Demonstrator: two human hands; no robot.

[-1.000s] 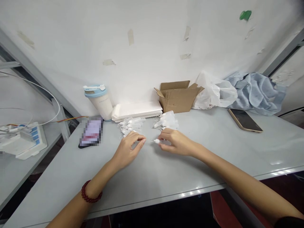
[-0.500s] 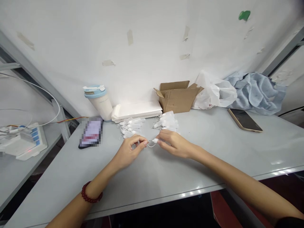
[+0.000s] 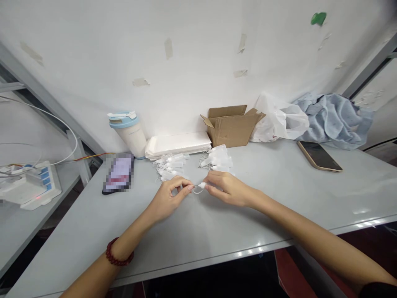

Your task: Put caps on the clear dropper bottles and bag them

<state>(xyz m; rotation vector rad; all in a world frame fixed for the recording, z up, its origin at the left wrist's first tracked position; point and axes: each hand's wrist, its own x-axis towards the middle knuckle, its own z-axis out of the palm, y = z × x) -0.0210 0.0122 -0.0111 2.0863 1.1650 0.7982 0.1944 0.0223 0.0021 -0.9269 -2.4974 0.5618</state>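
- cup (image 3: 132, 138) is standing right behind left phone (image 3: 119, 171)
- envelopes (image 3: 180, 143) are lying between cup and box (image 3: 231, 131)
- bag (image 3: 276, 120) is slumping between box and cloth (image 3: 333, 118)
- right phone (image 3: 319, 155) is chilling before cloth
- bottles (image 3: 218, 156) are lying before envelopes and box

Held piece (image 3: 203, 185), ctr: wht tip, wht loop
Plastic pcs (image 3: 221, 156), ctr: translucent wht
Bracelet (image 3: 112, 256), near left: dk red
Cup (image 3: 135, 138), far left: off-wht, lt blue lid (image 3: 125, 121)
Left phone (image 3: 119, 171): blk edge, lilac screen w/ reddish band
Flat stack (image 3: 180, 142), far: plain wht
Box (image 3: 232, 131), far: plain brn
Bag (image 3: 279, 124), far right: wht
Cloth (image 3: 333, 118), far right: pale blue, tiny dk specks
Right phone (image 3: 319, 155): blk screen, tan case
Table (image 3: 217, 231): lt gry
Wall (image 3: 198, 25): wht, beige tape (image 3: 168, 49), grn patch (image 3: 318, 18)
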